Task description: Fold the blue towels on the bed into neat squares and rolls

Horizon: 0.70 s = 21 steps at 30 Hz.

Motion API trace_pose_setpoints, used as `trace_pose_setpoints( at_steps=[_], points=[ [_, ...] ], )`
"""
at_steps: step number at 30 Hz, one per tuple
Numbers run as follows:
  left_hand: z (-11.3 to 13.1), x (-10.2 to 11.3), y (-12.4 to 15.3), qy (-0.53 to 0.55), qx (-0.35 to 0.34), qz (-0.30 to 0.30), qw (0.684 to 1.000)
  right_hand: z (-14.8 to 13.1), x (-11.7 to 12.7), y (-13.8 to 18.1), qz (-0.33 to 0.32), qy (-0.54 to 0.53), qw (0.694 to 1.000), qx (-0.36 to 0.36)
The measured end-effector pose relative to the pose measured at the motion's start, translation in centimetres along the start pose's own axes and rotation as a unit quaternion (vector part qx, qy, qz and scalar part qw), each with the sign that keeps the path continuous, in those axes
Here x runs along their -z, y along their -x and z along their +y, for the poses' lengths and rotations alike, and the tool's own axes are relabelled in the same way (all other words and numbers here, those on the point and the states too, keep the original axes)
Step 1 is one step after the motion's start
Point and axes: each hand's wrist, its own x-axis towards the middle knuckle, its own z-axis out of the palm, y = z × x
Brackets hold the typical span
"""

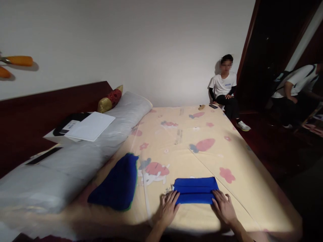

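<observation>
A folded blue cloth [195, 183] lies flat on the bed in front of me, with fold lines running across it. My left hand [169, 206] rests at its near left corner, fingers stretched out and touching the fabric. At the near right corner, my right hand [224, 206] lies with its fingers spread on the cloth's end. A small white tag shows at the cloth's left edge. Further left lies a second dark blue cloth [116, 185] with green edging, loosely spread and apart from both hands.
Under the cloths is a bed [171, 154] with a carrot-patterned sheet. A plastic-wrapped grey roll [83, 168] runs along the left, carrying a white board [94, 126]. A cushion [111, 99] leans behind. One person [223, 85] sits at the far corner; another [296, 84] bends at the right.
</observation>
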Motion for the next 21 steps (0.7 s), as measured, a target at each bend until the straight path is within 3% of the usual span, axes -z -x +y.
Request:
trace_pose_setpoints(
  at_steps=[2, 4, 7, 9, 12, 17, 19, 21],
  points=[
    [0.9, -0.4, 0.0, -0.005, 0.026, 0.002, 1.0, -0.7, -0.5, 0.3, 0.027, 0.009, 0.999, -0.016],
    [3.4, -1.1, -0.7, 0.011, 0.039, 0.003, 0.999, -2.9, -0.9, -0.3, 0.029, -0.003, 1.0, -0.011],
    [7.5, -2.0, -2.5, 0.061, -0.014, -0.016, 0.998, -6.8, -1.0, -1.9, -0.035, -0.043, 0.997, 0.048],
    [8.6, -2.0, -3.3, 0.086, -0.048, -0.03, 0.995, -7.9, -0.7, -2.7, -0.076, -0.056, 0.993, 0.066],
    [6.7, -1.2, -3.2, 0.094, -0.046, -0.049, 0.993, -5.6, 0.0, -2.4, -0.082, -0.042, 0.995, 0.03],
    [0.9, -0.1, -0.6, 0.054, 0.01, -0.059, 0.997, 2.5, -0.1, 0.8, -0.029, 0.011, 0.999, -0.025],
    [0.7, -0.6, -0.1, 0.032, 0.032, -0.046, 0.998, 3.4, -0.4, 1.5, 0.018, 0.027, 0.999, -0.04],
    [2.3, -1.5, -0.5, 0.023, 0.047, -0.035, 0.998, 2.2, -0.6, 1.2, 0.063, 0.029, 0.996, -0.048]
  ],
)
